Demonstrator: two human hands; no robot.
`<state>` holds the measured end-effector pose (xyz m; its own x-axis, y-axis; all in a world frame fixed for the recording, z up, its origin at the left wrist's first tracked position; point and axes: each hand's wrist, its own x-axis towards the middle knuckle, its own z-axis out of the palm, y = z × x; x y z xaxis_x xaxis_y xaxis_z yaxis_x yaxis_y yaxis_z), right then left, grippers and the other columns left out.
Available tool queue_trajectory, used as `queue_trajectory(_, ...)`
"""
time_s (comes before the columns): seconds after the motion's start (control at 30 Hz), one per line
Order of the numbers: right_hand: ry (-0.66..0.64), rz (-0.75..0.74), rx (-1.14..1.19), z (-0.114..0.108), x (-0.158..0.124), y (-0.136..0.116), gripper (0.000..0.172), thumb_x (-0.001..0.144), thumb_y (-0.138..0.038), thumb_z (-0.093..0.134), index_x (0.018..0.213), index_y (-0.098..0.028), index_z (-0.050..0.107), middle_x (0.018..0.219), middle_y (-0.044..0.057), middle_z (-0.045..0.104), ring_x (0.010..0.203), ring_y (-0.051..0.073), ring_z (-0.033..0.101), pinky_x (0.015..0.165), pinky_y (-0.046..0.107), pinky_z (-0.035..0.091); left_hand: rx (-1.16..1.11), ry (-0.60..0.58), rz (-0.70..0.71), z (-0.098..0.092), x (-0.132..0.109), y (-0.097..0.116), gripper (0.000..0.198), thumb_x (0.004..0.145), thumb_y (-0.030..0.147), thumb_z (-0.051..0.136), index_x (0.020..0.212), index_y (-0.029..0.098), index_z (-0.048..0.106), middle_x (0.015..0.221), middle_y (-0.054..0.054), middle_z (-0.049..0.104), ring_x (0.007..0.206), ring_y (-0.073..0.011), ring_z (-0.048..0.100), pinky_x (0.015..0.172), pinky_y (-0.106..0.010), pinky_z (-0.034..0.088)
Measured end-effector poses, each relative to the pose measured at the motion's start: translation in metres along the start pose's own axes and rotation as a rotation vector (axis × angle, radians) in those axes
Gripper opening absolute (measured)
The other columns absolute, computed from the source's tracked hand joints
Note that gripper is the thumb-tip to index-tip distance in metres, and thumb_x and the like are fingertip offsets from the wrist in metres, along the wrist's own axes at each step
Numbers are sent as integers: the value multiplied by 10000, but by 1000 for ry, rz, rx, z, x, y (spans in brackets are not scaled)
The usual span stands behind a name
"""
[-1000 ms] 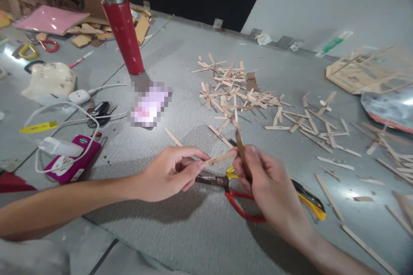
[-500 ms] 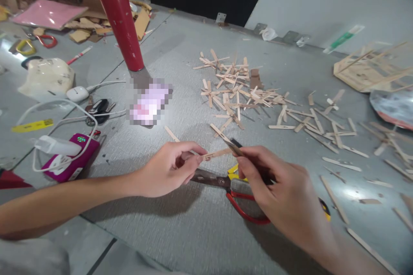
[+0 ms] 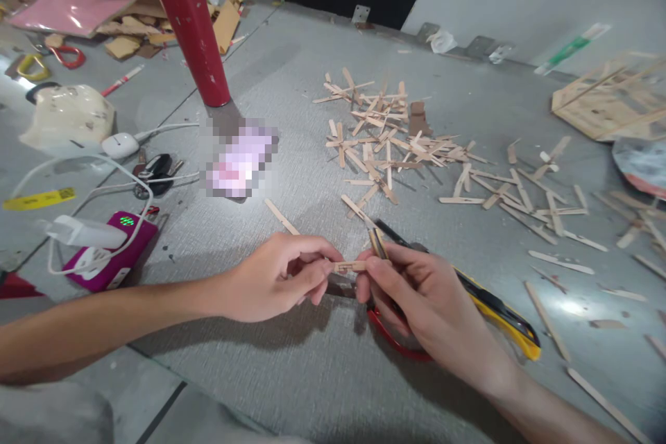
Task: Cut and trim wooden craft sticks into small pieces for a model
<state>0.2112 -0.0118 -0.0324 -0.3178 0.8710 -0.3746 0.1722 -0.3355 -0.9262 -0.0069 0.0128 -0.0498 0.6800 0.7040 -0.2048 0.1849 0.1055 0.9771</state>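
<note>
My left hand [image 3: 278, 276] pinches one end of a short, pale wooden stick [image 3: 349, 266] just above the grey table [image 3: 291, 374]. My right hand [image 3: 416, 291] closes on the stick's other end and also grips a thin brown stick [image 3: 377, 241] that points up and away. The two hands almost touch. Under them lie red-handled scissors [image 3: 388, 336], mostly hidden. A yellow and black utility knife [image 3: 494, 309] lies beside my right hand.
Several loose wooden sticks [image 3: 395, 146] are scattered behind the hands and to the right. A red flask [image 3: 190, 28] stands at the back left. A magenta power bank [image 3: 112, 257] with white cables, keys [image 3: 153, 170] and a stick-built frame [image 3: 608, 100] lie about.
My right hand has come down and closer to my left hand, and now holds the pale stick's end too. The scissors are more hidden under the hands.
</note>
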Motion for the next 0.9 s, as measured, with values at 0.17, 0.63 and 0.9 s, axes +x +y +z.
queue_trajectory(0.17,-16,-7,39,3,-5,-4,471,968,-574,587,696,-190,575,421,-95,400,357,54,285,363,197,213,-14,-37,18,1,-4,4,268,1065,331,445,1048,139,632,696,19,603,529,-71,475,503,-181,398)
queue_trajectory(0.63,336,-533,-1283,-9,13,40,418,1105,-291,315,843,-191,624,576,-1,621,431,156,555,462,297,304,445,290,-83,-10,17,-10,338,1020,235,484,722,158,625,566,38,586,502,-83,490,561,-236,343)
queue_trajectory(0.9,329,-586,-1349,-3,19,55,391,1095,-212,366,1326,-120,667,780,65,744,587,156,665,539,264,447,563,278,-173,-9,22,-10,327,1002,210,501,706,163,632,580,20,604,520,-112,513,587,-256,335)
